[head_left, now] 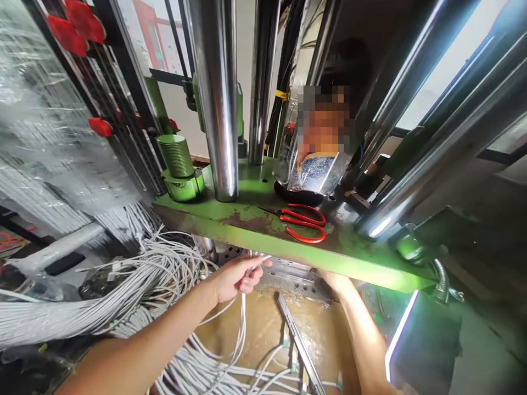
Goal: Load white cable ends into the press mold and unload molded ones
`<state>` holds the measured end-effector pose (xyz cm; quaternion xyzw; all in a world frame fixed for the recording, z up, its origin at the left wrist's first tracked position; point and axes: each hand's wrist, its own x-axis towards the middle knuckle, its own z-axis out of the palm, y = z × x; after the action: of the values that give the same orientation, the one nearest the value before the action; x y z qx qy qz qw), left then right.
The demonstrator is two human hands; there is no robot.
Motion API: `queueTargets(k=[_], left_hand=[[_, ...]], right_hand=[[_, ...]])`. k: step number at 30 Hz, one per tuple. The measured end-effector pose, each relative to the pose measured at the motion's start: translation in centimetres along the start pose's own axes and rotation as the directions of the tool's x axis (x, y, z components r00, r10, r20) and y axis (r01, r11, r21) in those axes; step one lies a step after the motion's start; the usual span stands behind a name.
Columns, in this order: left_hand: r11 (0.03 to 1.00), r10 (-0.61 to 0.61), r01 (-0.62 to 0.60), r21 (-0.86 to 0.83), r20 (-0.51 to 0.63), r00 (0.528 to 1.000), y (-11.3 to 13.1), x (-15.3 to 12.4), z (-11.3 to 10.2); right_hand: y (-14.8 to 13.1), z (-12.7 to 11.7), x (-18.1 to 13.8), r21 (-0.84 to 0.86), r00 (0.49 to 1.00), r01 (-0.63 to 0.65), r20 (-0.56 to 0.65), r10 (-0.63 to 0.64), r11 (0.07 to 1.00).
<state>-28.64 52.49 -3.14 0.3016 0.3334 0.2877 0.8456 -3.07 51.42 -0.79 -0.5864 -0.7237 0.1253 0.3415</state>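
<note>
My left hand (236,277) pinches the end of a thin white cable (242,318) just under the front edge of a green machine plate (247,225). The cable hangs down from my fingers toward a pile of similar cables. My right hand (335,281) reaches under the same plate, and its fingers are hidden behind the green edge. A perforated metal fixture (288,277) sits beneath the plate between my hands.
Red-handled scissors (304,222) lie on the plate. Chrome columns (216,99) rise from it, with a green threaded cylinder (177,159) at left. A large bundle of white cables (123,291) fills the left. Another person is reflected in a shiny panel (323,164) behind.
</note>
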Motion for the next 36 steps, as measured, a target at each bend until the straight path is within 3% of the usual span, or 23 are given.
queueTargets(k=[4, 8, 12, 16, 27, 33, 35, 36], left_hand=[[0.999, -0.043, 0.043, 0.031, -0.002, 0.999, 1.0, -3.5, -0.3], [0.979, -0.130, 0.125, 0.162, 0.021, 0.991, 0.5, -7.5, 0.8], [0.954, -0.192, 0.185, 0.238, 0.007, 0.981, -1.3, -9.6, 1.7], [0.944, -0.201, 0.195, 0.266, -0.002, 0.980, -2.4, -10.2, 2.3], [0.910, -0.200, 0.193, 0.367, -0.019, 0.980, -2.2, -10.8, 3.8], [0.905, -0.229, 0.216, 0.367, -0.008, 0.973, -2.1, -10.5, 3.8], [0.906, -0.199, 0.194, 0.375, -0.026, 0.980, -2.3, -11.0, 3.9], [0.902, -0.167, 0.172, 0.396, -0.048, 0.985, -2.6, -11.4, 4.0]], right_hand=[[-2.2, 0.2, -4.3, 0.173, 0.976, -0.177, 0.158, 0.150, 0.969], [-3.7, 0.3, -9.6, 0.261, 0.952, -0.289, 0.177, 0.249, 0.921], [-3.7, 0.0, -12.8, 0.352, 0.930, -0.360, 0.210, 0.301, 0.864], [-3.7, -0.2, -14.0, 0.462, 0.888, -0.458, 0.277, 0.367, 0.759], [-4.9, -1.3, -15.2, 0.566, 0.860, -0.509, 0.365, 0.356, 0.649], [-5.2, -1.4, -15.5, 0.615, 0.798, -0.602, 0.481, 0.362, 0.509], [-4.9, -1.4, -16.0, 0.577, 0.805, -0.592, 0.457, 0.378, 0.563], [-4.7, -1.4, -16.4, 0.523, 0.841, -0.537, 0.388, 0.376, 0.662]])
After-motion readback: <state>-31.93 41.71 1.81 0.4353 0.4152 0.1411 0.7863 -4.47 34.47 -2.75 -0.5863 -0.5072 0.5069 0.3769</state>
